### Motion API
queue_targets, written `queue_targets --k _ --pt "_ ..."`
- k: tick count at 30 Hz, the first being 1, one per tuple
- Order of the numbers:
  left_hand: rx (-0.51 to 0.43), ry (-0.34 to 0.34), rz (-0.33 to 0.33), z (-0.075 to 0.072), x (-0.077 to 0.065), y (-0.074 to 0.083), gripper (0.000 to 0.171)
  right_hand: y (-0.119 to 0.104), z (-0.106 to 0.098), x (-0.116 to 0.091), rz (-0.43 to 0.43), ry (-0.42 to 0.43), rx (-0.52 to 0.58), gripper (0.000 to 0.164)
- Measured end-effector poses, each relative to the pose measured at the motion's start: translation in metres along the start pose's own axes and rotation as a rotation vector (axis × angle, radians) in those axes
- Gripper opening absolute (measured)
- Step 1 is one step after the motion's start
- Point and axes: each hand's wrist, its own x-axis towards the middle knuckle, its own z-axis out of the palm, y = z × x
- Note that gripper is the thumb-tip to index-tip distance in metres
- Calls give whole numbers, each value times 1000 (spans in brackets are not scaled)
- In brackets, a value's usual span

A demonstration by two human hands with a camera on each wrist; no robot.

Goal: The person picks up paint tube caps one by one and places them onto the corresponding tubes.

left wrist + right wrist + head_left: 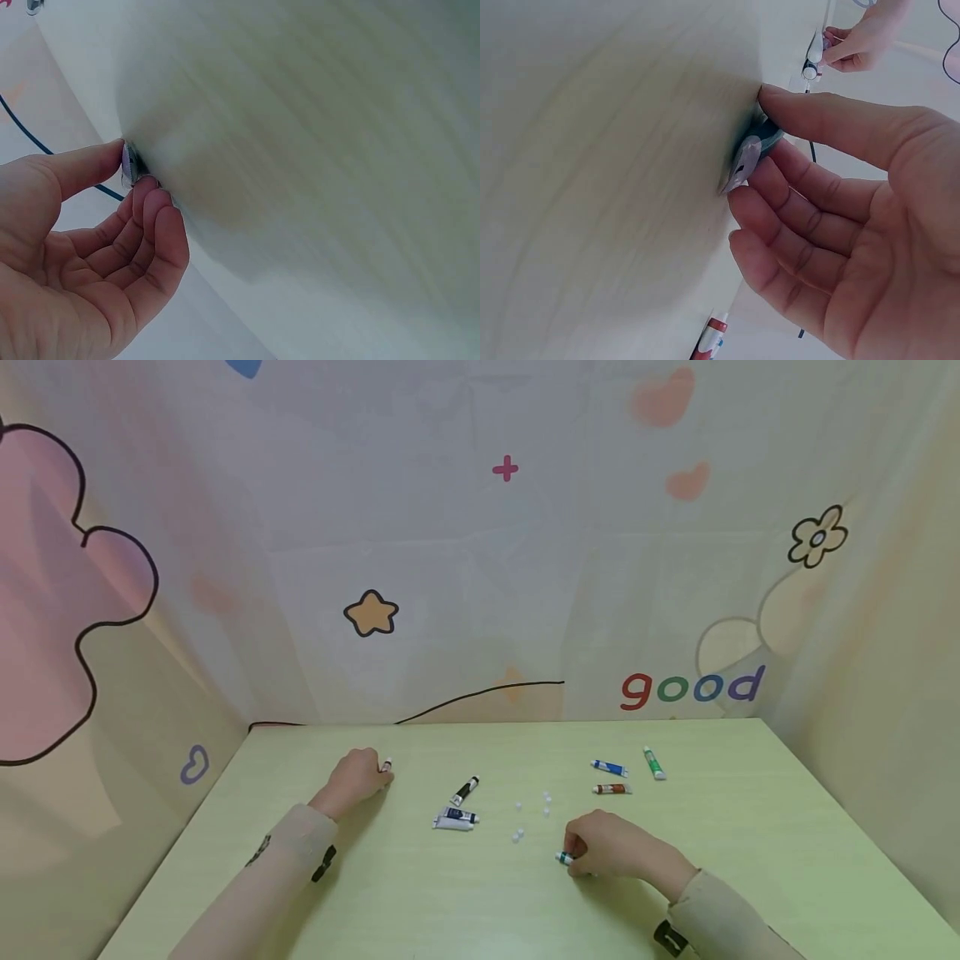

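Observation:
At the left back of the table, my left hand [356, 783] pinches a small paint tube [387, 766] between thumb and fingertips. Its end [130, 163] shows in the left wrist view, and the rest is hidden by the fingers. Nearer the front, right of centre, my right hand [611, 845] holds a teal paint tube [564, 858] by thumb and fingers, low against the table. The right wrist view shows the crimped end of this teal tube [744, 163] between the fingertips.
Mid-table lie a black tube [465, 790], a navy tube [461, 815] and a pale tube [453, 825], with several small white pieces [518, 836] to their right. Farther right are blue [609, 768], brown [612, 789] and green [655, 763] tubes. A printed curtain [465, 635] hangs behind.

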Motion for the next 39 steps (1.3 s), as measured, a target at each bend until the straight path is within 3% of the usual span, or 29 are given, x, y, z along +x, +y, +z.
queue_targets --k 10,20,26,32,39 --pt "12 -5 -4 -2 1 -1 34 -1 -5 -2 74 115 -4 17" --pt "4 10 9 -3 -5 -6 41 0 -21 -14 2 238 14 16" --pt "33 34 20 -8 -6 -2 31 -1 -27 -21 16 264 48 15" --pt "22 49 78 -11 0 16 25 -2 -32 -25 62 277 86 14" --pt "50 64 115 -9 8 55 23 -2 -36 -29 55 294 115 14"
